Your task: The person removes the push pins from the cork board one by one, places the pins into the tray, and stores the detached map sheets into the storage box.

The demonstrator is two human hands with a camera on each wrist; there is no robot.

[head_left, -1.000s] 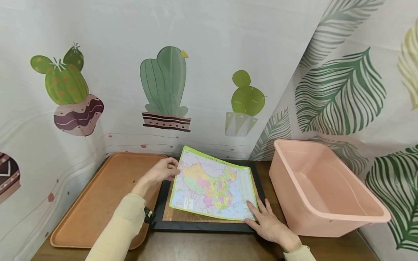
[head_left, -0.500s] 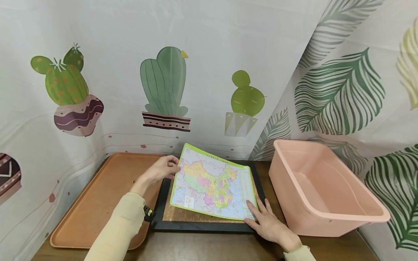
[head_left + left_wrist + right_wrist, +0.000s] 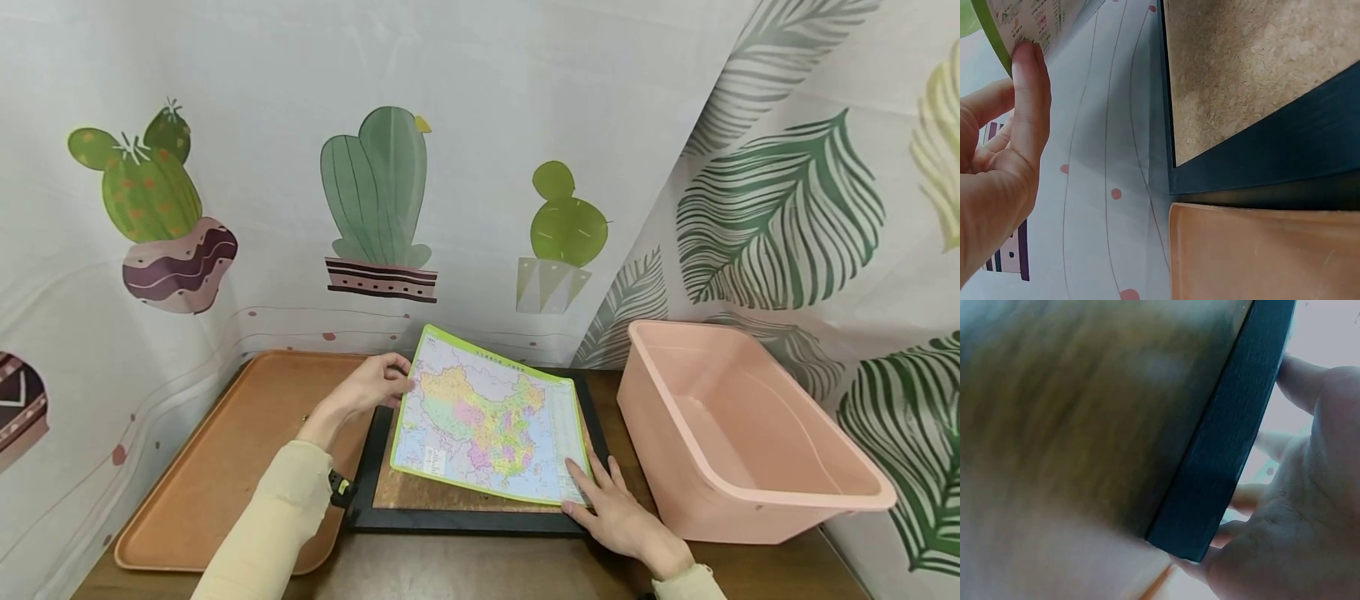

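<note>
A map sheet (image 3: pixel 480 425) with a bright green border lies tilted over a black-framed cork board (image 3: pixel 465 518), its left side lifted. My left hand (image 3: pixel 373 383) pinches the map's left edge between thumb and fingers; in the left wrist view, fingertips (image 3: pixel 1025 59) press on the sheet's corner area, above bare cork (image 3: pixel 1260 69). Spread over the map's lower right corner, my right hand (image 3: pixel 617 510) rests with its fingers fairly straight. The right wrist view has that hand (image 3: pixel 1297 487) beside the frame's black edge (image 3: pixel 1222 437).
To the left lies a brown tray (image 3: pixel 225 467), partly behind my left forearm. A deep pink plastic tub (image 3: pixel 675 433) stands close to the right of the board. Behind everything hangs a white curtain (image 3: pixel 480 75) printed with cacti and leaves.
The map's upper left corner has risen slightly, with my left hand moving up a little along with it. My right hand has stayed in place.
</note>
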